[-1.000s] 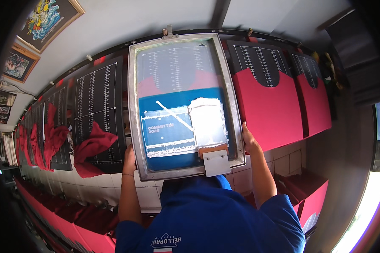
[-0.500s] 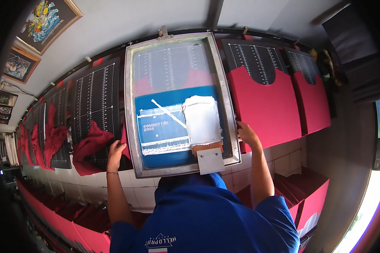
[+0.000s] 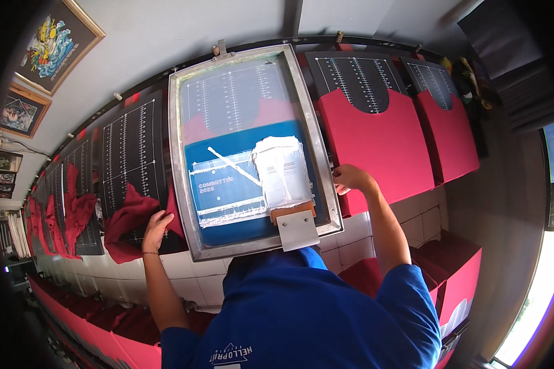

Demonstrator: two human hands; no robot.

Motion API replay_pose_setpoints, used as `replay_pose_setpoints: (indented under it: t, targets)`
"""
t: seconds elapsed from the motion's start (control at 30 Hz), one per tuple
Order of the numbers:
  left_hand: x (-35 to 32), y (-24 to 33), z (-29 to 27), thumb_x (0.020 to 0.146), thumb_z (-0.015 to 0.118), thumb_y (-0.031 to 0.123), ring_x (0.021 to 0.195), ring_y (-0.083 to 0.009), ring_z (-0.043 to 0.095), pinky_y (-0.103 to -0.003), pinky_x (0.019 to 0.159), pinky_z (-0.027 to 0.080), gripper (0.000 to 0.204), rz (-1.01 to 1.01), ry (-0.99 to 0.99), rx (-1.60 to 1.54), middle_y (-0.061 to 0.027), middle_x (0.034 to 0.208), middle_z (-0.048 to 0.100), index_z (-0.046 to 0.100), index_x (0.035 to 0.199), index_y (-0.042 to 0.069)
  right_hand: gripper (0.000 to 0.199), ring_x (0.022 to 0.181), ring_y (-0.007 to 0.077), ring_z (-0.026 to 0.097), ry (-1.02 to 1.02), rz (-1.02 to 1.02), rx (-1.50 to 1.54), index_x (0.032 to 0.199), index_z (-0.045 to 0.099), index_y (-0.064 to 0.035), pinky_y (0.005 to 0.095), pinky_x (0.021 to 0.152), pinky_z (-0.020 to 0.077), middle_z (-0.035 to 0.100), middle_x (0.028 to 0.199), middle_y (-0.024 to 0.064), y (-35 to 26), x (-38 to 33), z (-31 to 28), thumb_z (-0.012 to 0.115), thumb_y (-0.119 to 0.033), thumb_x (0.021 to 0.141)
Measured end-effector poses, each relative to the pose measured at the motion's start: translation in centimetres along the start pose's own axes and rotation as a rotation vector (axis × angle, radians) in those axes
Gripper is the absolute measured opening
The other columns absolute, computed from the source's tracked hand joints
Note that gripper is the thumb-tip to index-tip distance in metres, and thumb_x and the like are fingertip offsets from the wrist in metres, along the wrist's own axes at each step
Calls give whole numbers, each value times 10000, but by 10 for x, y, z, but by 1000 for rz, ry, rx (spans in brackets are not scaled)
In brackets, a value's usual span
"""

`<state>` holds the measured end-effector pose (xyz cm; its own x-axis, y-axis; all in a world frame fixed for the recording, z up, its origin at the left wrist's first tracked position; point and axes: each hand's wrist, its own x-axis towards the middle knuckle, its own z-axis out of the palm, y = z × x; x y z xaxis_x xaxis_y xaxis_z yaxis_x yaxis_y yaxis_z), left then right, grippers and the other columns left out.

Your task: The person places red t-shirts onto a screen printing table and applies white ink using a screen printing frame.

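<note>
Evidently neither hand carries the screen frame (image 3: pixel 181 147), which lies over a ruled board and seems to need no holding up. Just left of it, the person's left hand (image 3: pixel 157 232) has its fingertips against red cloth (image 3: pixel 175 212); whether they pinch it I cannot tell. Close by the frame's right rail, the right hand (image 3: pixel 355 178) has curled fingers, and from where I stand I can't see if they grasp anything. Inside the frame, a scraper (image 3: pixel 298 230) leans at the lower right corner, perhaps so its plate stays clear of the white paste (image 3: pixel 280 160) heaped beside it. Right of the frame, a red garment (image 3: pixel 375 138) is drawn smooth over its board, probably to lie flat; left of it, red fabric (image 3: pixel 129 215) bunches low, leaving the black board's (image 3: pixel 128 138) rulings exposed.
</note>
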<state>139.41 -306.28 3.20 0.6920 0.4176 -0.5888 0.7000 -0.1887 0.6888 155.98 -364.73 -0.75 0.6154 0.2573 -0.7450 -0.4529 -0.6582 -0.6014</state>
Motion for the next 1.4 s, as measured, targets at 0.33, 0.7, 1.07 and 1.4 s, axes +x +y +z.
replay_pose_setpoints:
  t: [0.33,0.7,1.07,1.4]
  targets:
    - [-4,-5,-10,890,698,202,535,-31,378,-234,476,340,202,66,-130,-77,52,728,436,529,872,93,247,692,198,687,353,-276,148,985,666,56,311,605,542,681,742,135,14,-23,25,608,-106,808]
    - [-12,-7,-20,897,676,154,517,-23,359,-258,527,406,212,91,-192,-128,95,640,373,478,821,141,239,610,234,686,319,-253,-222,924,684,11,357,650,534,694,742,153,3,-44,22,579,-185,835]
    - [-16,-18,-28,906,675,181,726,-67,565,-253,569,433,265,8,-210,-120,5,942,655,618,1130,52,258,593,240,690,298,-249,-64,977,638,56,365,635,545,699,819,181,6,-54,30,552,-146,842]
    - [-17,-39,-31,913,685,221,661,-46,477,-234,596,432,230,84,29,-119,45,859,579,601,1068,74,228,601,209,679,421,-281,-14,942,648,38,326,567,519,670,742,132,21,-62,35,669,-154,820]
